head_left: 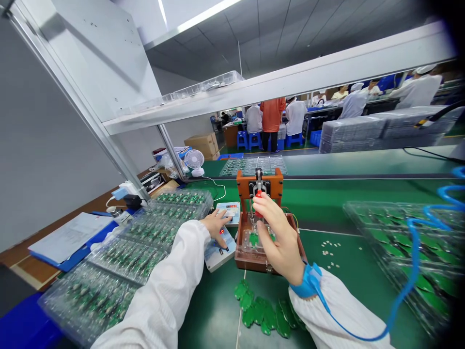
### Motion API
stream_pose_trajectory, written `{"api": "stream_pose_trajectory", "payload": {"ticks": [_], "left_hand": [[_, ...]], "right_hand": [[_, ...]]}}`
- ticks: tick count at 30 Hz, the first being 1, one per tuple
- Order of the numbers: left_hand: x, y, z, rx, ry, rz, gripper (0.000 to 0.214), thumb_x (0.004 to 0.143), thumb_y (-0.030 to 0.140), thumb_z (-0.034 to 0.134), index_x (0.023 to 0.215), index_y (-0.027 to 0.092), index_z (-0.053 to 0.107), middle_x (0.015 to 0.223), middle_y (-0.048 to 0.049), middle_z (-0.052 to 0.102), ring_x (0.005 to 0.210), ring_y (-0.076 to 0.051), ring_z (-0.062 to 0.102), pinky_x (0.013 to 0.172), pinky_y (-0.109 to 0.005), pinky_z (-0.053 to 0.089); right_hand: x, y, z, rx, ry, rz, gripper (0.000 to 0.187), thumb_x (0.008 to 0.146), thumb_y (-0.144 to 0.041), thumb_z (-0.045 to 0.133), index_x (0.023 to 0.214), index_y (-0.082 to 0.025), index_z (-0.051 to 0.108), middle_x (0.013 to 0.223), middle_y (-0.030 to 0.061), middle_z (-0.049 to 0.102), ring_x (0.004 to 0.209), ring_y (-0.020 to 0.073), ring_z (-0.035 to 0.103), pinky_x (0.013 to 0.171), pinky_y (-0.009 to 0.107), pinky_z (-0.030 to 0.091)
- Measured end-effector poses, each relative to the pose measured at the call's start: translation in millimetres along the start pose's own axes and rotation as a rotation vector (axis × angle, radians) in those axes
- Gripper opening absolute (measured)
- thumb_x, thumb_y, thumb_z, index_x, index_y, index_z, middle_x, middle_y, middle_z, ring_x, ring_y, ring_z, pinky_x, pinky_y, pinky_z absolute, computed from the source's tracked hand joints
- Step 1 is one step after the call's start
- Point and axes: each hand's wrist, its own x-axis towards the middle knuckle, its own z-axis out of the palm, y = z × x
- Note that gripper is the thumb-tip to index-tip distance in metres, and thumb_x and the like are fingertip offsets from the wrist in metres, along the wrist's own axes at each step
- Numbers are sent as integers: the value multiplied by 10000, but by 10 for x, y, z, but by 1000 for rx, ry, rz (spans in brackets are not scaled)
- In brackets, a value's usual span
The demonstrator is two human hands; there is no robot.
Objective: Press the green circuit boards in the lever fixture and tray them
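Note:
My left hand [217, 224] is spread over two white control boxes with red digit displays. Its fingertips are on or just above the nearer box [220, 252], while the farther box [232, 209] lies beyond. My right hand [281, 237] has its fingers at the red handle [258, 206] of a toggle clamp, thumb lower down. That clamp is mounted on an orange and brown test fixture [250, 261]. Inside the fixture a green circuit board [253, 238] shows, partly hidden by my right hand. Loose green boards [259, 312] lie in front of the fixture.
Clear trays of boards [145, 242] are stacked at left, and more trays [407, 247] stand at right. Small pale pieces [330, 252] are scattered on the green mat. A blue coiled cord [414, 242] runs to my right wrist strap. A small fan [194, 160] stands behind.

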Motion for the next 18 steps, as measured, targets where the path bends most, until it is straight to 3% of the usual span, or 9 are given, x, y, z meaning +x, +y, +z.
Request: {"api": "stream_pose_trajectory", "payload": {"ticks": [18], "left_hand": [[-33, 140, -36, 60, -49, -32, 1387, 580, 729, 849, 1670, 243, 142, 1731, -95, -44, 1575, -442, -107, 1272, -630, 114]], "right_hand": [[-3, 0, 23, -22, 4, -10, 687, 961, 31, 498, 1542, -333, 468, 1522, 34, 572, 1509, 255, 438, 1229, 494, 458]]}}
